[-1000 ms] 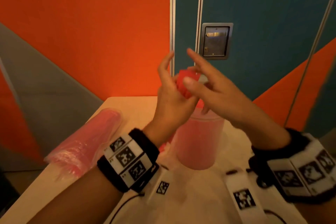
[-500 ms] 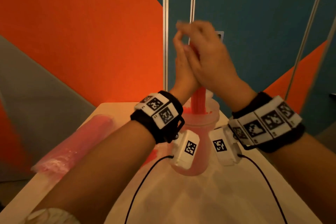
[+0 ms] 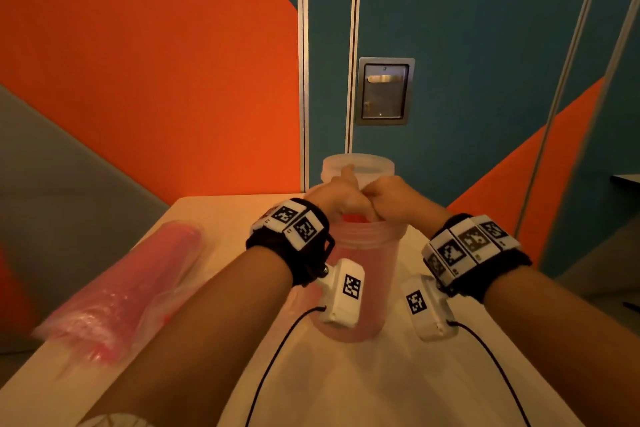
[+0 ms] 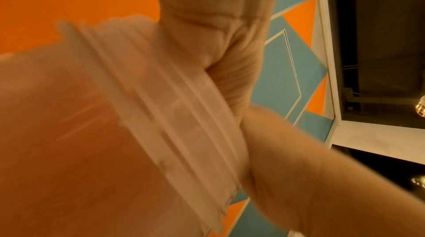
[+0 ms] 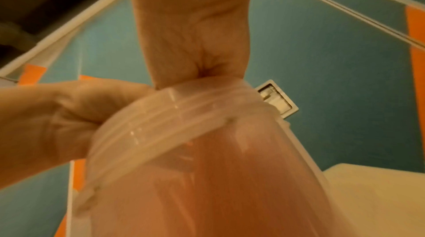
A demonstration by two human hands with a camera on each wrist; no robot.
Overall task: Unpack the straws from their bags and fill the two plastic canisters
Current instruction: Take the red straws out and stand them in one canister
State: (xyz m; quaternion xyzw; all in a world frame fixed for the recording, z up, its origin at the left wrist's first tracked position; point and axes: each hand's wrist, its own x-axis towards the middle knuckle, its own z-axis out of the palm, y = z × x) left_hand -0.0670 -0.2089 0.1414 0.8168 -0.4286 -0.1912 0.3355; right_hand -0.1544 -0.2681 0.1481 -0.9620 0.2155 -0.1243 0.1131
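Observation:
A clear plastic canister [image 3: 360, 274] [image 4: 138, 131] [image 5: 207, 168] stands mid-table, packed with red straws [image 3: 353, 218]. Both hands sit at its mouth, knuckles together. My left hand [image 3: 337, 198] [image 4: 218, 50] is curled, thumb up, with its fingers down inside the rim on the straws. The right hand [image 3: 391, 201] [image 5: 195, 40] is curled the same way beside it. Their fingertips are hidden in the canister. A second canister [image 3: 358, 166] stands just behind, looking clear inside. A plastic bag of pink straws [image 3: 128, 284] lies to the left.
The pale table [image 3: 346, 385] ends close behind the far canister, against an orange and teal wall with a metal plate [image 3: 384, 90]. Two black cables [image 3: 277, 357] trail from the wrist cameras over the near tabletop.
Both hands held a bundle of red straws high above the canister; they have come straight down and now sit at its mouth with the straws inside.

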